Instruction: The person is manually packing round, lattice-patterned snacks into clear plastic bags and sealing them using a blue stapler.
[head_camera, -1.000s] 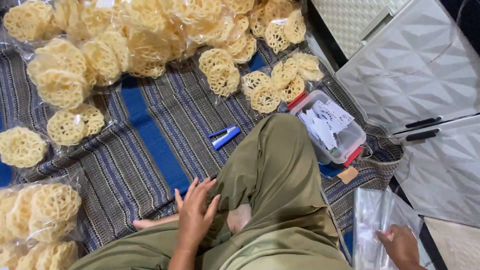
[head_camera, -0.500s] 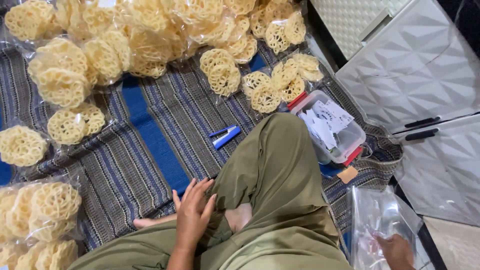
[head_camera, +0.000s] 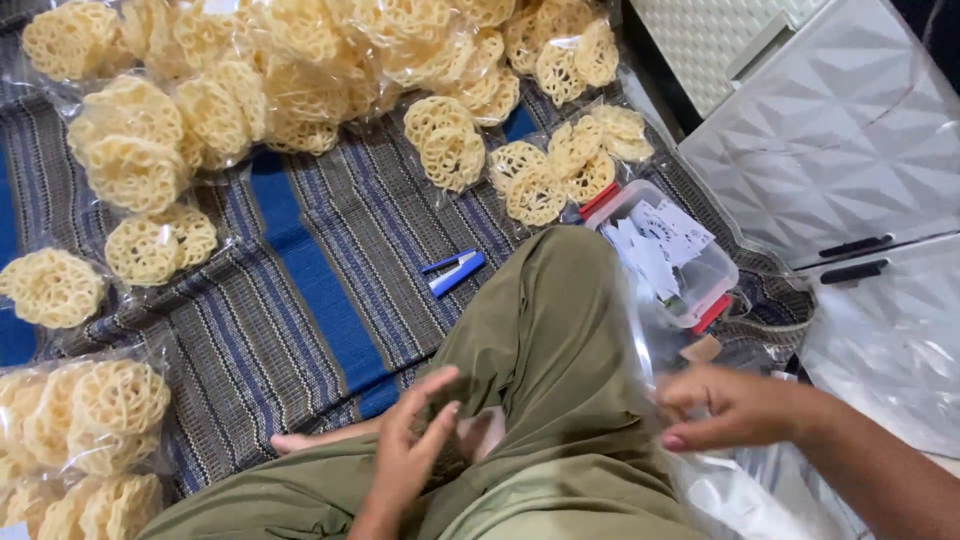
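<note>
Over the folded knee, right hand (head_camera: 735, 408) pinching a clear plastic bag (head_camera: 650, 330), left hand (head_camera: 415, 450) loose and empty.

Hard to read that bag: it's see-through, its edges melt into the olive trousers (head_camera: 550, 330) and its lower end blends into the plastic pile (head_camera: 760, 495) at five o'clock. Thumb and fingers close on its lower part, the film rising toward twelve o'clock from the pinch. Left hand at nine o'clock of the right, fingers spread, grasping nothing. One blue stapler (head_camera: 452, 271) on the striped mat (head_camera: 300, 290). One clear box (head_camera: 690, 270) of paper slips, partly veiled by the film. Cracker packs (head_camera: 130, 150) run off the top and left edges, too many to count.
</note>
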